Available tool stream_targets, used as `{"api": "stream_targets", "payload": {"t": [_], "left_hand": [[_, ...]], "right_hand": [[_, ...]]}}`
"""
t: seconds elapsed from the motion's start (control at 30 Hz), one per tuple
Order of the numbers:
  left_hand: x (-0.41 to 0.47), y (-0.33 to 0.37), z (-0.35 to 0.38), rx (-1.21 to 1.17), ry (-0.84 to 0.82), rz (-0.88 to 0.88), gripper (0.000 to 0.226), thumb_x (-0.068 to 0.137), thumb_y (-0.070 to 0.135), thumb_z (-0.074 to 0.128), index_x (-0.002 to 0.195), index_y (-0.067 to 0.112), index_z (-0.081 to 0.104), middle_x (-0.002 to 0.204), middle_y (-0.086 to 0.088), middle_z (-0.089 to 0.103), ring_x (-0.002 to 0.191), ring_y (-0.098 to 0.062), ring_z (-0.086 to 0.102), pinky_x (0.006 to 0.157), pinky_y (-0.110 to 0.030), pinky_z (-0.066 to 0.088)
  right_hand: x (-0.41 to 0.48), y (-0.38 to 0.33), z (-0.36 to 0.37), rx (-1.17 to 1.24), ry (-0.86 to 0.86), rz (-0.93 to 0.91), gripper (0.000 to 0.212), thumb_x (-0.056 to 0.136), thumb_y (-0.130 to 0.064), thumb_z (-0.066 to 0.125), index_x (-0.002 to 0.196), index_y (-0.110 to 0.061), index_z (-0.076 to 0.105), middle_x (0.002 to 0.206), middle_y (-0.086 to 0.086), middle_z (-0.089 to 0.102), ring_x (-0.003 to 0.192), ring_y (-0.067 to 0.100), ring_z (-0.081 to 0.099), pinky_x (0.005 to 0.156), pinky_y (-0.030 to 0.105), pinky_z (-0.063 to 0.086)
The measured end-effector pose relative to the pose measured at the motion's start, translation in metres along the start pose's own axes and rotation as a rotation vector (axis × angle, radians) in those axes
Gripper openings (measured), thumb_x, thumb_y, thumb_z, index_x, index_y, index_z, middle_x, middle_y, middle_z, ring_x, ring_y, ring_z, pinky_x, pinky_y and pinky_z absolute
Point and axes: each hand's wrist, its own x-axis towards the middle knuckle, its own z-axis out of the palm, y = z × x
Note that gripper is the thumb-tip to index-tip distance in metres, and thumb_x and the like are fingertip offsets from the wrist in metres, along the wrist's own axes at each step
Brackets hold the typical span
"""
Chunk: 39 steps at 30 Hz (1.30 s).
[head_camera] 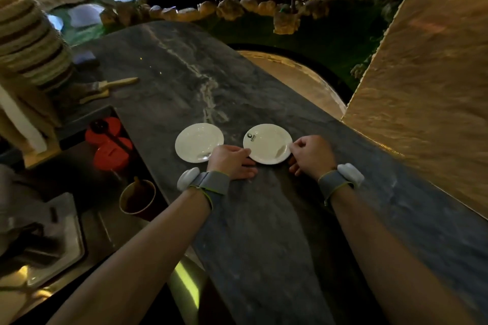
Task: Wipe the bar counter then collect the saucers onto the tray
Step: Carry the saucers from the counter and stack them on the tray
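While both hands touch the right round white ceramic saucer (267, 144) at mid-frame, left hand (231, 162) flat, right hand (311, 157) curled at its rim, it lies flat on the grey stone desk (264, 219).

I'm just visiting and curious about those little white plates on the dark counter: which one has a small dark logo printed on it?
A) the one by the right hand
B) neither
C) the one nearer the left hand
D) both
A: the right saucer, beside the right hand, bears a dark mark near its rim; the left saucer looks plain white.
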Motion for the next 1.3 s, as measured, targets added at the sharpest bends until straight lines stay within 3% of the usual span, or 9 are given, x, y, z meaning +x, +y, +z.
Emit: {"api": "stream_targets", "payload": {"t": [0.2,0.37,0.5,0.7,1.0,1.17,1.3], "left_hand": [[0.002,-0.002,0.002,-0.045,0.018,-0.01,0.006,0.093,0.001,0.054,0.089,-0.002,0.055,0.07,-0.019,0.059,0.036,-0.017,0.063,0.043,-0.027,0.055],[0.0,-0.006,-0.001,-0.068,0.016,-0.018,0.009,0.091,-0.003,0.056,0.099,-0.007,0.054,0.07,-0.021,0.059,0.037,-0.018,0.064,0.043,-0.028,0.056],[-0.004,-0.008,-0.009,-0.08,0.029,-0.024,0.006,0.088,-0.004,0.06,0.083,-0.004,0.057,0.07,-0.021,0.059,0.038,-0.019,0.064,0.043,-0.029,0.057],[-0.028,-0.019,-0.028,-0.072,0.044,-0.002,0.005,0.087,-0.004,0.062,0.088,-0.008,0.061,0.067,-0.019,0.059,0.038,-0.017,0.063,0.046,-0.027,0.058],[-0.085,-0.059,-0.092,-0.127,0.132,0.037,0.023,0.085,-0.002,0.065,0.101,-0.019,0.064,0.073,-0.023,0.065,0.043,-0.016,0.065,0.051,-0.026,0.059],[-0.117,-0.082,-0.126,-0.101,0.203,0.058,0.019,0.086,-0.001,0.064,0.099,-0.015,0.066,0.087,-0.032,0.067,0.05,-0.019,0.067,0.054,-0.025,0.06],[-0.147,-0.104,-0.164,-0.115,0.271,0.084,0.011,0.085,-0.001,0.064,0.091,-0.01,0.069,0.084,-0.027,0.069,0.052,-0.016,0.068,0.057,-0.025,0.06]], "right_hand": [[-0.003,0.003,-0.003,0.012,-0.03,0.04,0.025,0.096,-0.02,0.055,0.079,-0.005,0.066,0.061,0.009,0.071,0.044,0.016,0.066,0.041,0.021,0.051],[-0.008,0.004,-0.006,0.048,-0.052,0.061,0.022,0.095,-0.019,0.058,0.08,-0.005,0.068,0.064,0.009,0.072,0.056,0.022,0.072,0.054,0.029,0.059],[-0.024,0.004,-0.007,0.115,-0.113,0.082,0.019,0.095,-0.016,0.058,0.085,-0.002,0.067,0.069,0.012,0.072,0.052,0.019,0.07,0.05,0.025,0.058],[-0.054,0.002,0.001,0.19,-0.183,0.077,0.017,0.094,-0.012,0.058,0.089,0.002,0.067,0.072,0.015,0.072,0.05,0.018,0.069,0.046,0.023,0.056],[-0.105,-0.008,0.042,0.252,-0.333,0.02,0.014,0.092,-0.01,0.061,0.087,0.002,0.067,0.068,0.016,0.073,0.057,0.029,0.071,0.049,0.028,0.057],[-0.135,-0.011,0.072,0.268,-0.376,-0.01,0.013,0.09,-0.009,0.063,0.087,0.003,0.067,0.069,0.018,0.073,0.059,0.033,0.071,0.051,0.031,0.058],[-0.166,-0.023,0.104,0.25,-0.433,-0.063,0.013,0.089,-0.013,0.066,0.09,0.0,0.069,0.074,0.015,0.075,0.065,0.03,0.073,0.055,0.029,0.06]]}}
